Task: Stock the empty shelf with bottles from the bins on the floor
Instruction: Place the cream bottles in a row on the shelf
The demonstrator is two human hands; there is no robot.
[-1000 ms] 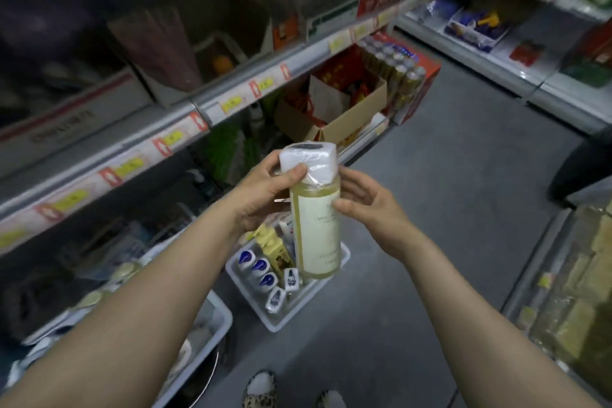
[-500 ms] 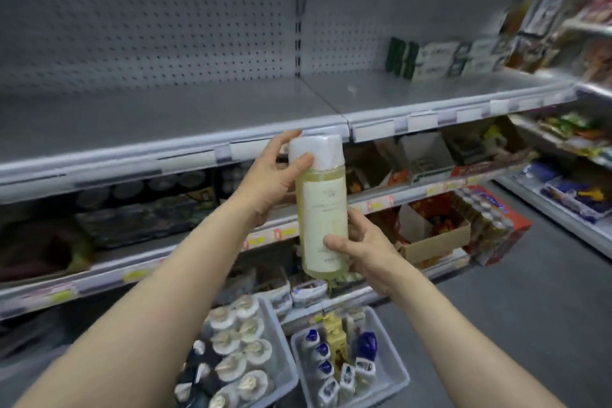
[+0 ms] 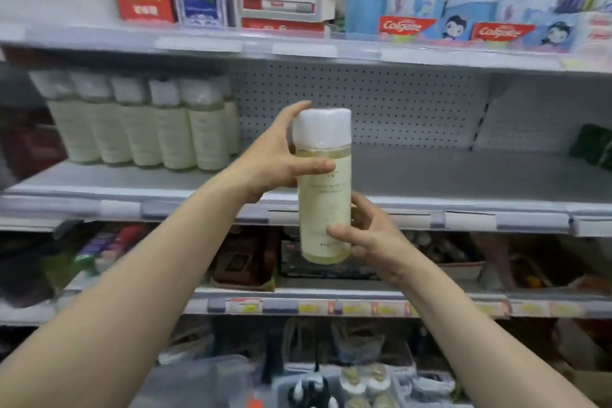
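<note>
I hold a tall bottle [image 3: 324, 199] of pale yellow liquid with a white wrapped cap upright in front of the grey shelf [image 3: 447, 175]. My left hand [image 3: 275, 162] grips its upper part, thumb across the label and fingers behind the cap. My right hand [image 3: 367, 238] grips its lower part from the right. Several matching bottles [image 3: 142, 129] stand in a row at the shelf's left end. The bins [image 3: 347, 387] with more bottles lie on the floor at the bottom of the view.
A perforated back panel [image 3: 381, 106] closes the shelf behind. Above sits a shelf of toothpaste boxes [image 3: 407, 26] and other packs. A dark green pack [image 3: 592, 146] lies at the shelf's far right. Lower shelves [image 3: 364, 305] hold mixed goods.
My view rose from the floor bins and aisle to the shelves. The bottle went up with both hands to shelf height; my right hand slid down to its lower part.
</note>
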